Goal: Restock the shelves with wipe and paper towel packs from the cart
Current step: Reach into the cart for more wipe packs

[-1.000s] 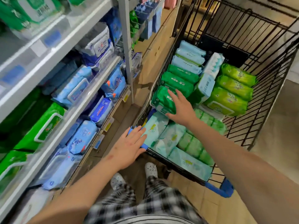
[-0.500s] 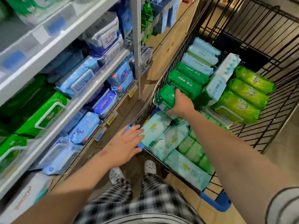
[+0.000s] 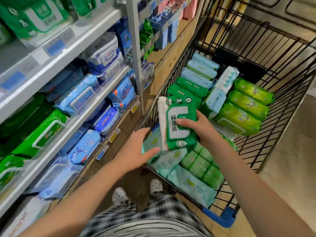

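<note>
Your right hand [image 3: 204, 132] grips a dark green wipe pack [image 3: 178, 134], thumb on its white lid, and holds it tilted above the near left corner of the cart [image 3: 220, 218]. Your left hand [image 3: 136, 151] is spread with straight fingers just beside the pack's lower edge, holding nothing. The shelves [image 3: 73, 48] of blue and green packs stand on your left

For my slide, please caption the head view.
Right hand grips a green wipe pack above the cart; the open left hand is beside it.
</note>
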